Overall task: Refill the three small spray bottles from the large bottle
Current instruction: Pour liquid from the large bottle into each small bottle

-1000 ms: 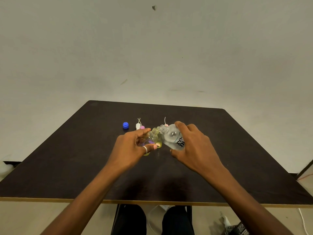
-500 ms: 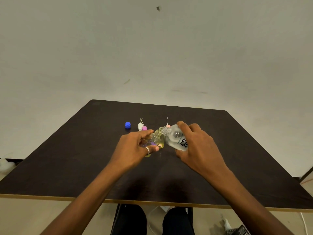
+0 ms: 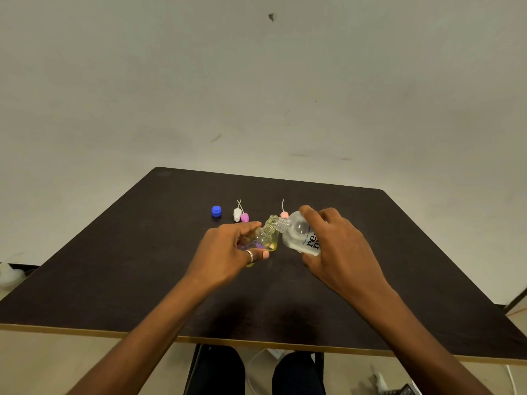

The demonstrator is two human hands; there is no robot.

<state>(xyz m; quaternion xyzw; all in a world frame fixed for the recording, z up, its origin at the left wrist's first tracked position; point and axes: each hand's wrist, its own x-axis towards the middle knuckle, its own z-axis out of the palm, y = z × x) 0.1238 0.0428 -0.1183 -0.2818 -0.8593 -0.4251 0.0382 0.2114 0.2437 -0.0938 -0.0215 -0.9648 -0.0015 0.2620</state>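
Tipping the large bottle (image 3: 301,235) leftward near the table's (image 3: 114,266) middle, the right hand (image 3: 339,249) is gripping it, neck meeting the small yellow bottle's (image 3: 268,235) mouth, which the left hand (image 3: 225,252) is clasping upright-tilted.

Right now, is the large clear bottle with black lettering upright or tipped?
Tipped. The right hand holds the large clear bottle slanted, its threaded neck touching the mouth of the small yellow-tinted bottle in the left hand.
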